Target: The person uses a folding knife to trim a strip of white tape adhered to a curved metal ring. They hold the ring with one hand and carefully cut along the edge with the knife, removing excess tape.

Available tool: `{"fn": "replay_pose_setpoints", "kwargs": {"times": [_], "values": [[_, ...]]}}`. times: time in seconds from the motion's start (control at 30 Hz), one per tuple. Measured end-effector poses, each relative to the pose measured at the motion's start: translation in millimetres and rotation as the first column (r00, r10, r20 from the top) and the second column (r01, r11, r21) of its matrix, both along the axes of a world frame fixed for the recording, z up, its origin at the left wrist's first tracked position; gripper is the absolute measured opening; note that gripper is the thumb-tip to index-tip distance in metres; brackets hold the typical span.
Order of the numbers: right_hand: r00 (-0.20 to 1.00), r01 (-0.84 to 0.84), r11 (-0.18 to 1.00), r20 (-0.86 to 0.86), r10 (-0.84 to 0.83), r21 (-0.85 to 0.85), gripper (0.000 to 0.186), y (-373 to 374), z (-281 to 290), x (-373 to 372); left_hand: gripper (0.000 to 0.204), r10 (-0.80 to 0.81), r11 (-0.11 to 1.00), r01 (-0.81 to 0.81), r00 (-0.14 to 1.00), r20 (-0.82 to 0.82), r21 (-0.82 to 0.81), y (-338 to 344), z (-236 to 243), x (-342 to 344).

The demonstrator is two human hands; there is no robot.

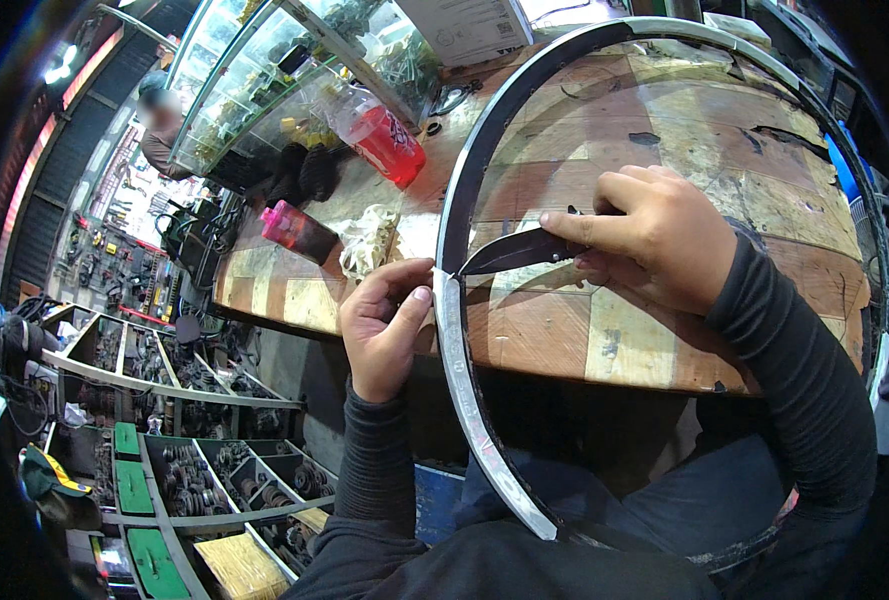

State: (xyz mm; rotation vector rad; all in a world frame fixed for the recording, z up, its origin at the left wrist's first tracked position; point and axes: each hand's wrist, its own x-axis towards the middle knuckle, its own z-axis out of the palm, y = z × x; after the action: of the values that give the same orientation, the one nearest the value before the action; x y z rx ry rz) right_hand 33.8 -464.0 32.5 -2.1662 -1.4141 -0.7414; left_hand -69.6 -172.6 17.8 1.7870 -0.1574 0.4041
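Note:
A large bicycle rim [451, 330], black with pale silver-white sections, leans upright across the workbench edge and down to my lap. My left hand [389, 325] is closed at the rim's left side, fingertips gripping it beside a small raised white edge. My right hand [649, 230] grips a dark knife [509, 250], thumb along its top; the tip touches the rim just right of my left fingers. Behind my left hand lies a crumpled cream cloth-like bundle [364, 240], too small to identify.
The wooden workbench [604, 340] holds a red-liquid bottle [389, 155], a pink-capped bottle [299, 235], dark gloves [304, 172] and a glass case [264, 60]. At lower left stand trays of metal parts [194, 475]. A person [164, 140] is at back left.

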Motion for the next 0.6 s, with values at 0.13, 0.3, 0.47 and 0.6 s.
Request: {"fn": "replay_pose_setpoints", "kwargs": {"times": [0.13, 0.3, 0.47, 0.6], "values": [[0.999, -0.025, 1.000, -0.020, 0.025, -0.003, 0.045, 1.9, -0.8, 2.1, 0.026, -0.010, 1.000, 0.010, 1.000, 0.007, 0.022, -4.6, 1.1, -1.3], [0.999, -0.032, 0.999, -0.025, 0.031, -0.023, 0.046, 4.2, -0.2, 2.5, 0.026, -0.025, 1.000, 0.025, 1.000, 0.009, 0.014, -4.3, 1.1, -1.4], [0.999, -0.031, 0.999, -0.042, 0.031, -0.013, 0.046, 7.1, 1.2, 1.5, 0.026, -0.025, 0.999, 0.025, 1.000, 0.014, 0.027, -3.9, 1.2, -1.3], [0.998, -0.006, 1.000, -0.055, 0.005, -0.023, 0.048, 6.8, 2.2, -0.6, 0.026, -0.033, 0.999, 0.033, 0.999, 0.002, 0.024, -2.0, 0.7, -1.7]]}}
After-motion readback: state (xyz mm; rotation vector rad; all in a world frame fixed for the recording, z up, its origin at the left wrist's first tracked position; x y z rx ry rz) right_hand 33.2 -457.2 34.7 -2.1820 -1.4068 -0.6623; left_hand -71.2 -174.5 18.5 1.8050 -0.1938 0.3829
